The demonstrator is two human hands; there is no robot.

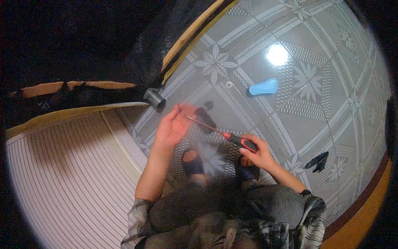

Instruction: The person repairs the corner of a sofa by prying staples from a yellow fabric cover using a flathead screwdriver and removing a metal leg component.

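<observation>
A screwdriver (241,142) with a red and black handle is gripped in my right hand (260,153). Its long thin shaft points left, and the tip comes close to the fingers of my left hand (173,126). That left hand is raised, palm up, with its fingers apart and partly blurred; I see nothing in it. Just beyond it, a grey metal cylinder (156,100), like a furniture leg, sticks out at the corner of a large piece covered in black fabric (103,45). Whether the screwdriver tip touches my left fingers is hard to make out.
On the patterned tile floor (306,83) lie a light blue sole-shaped object (263,87), a small white round piece (229,84) and a black item (318,162). A dark object (205,119) lies beyond my sandalled feet (192,162). A striped light surface (74,162) fills the left.
</observation>
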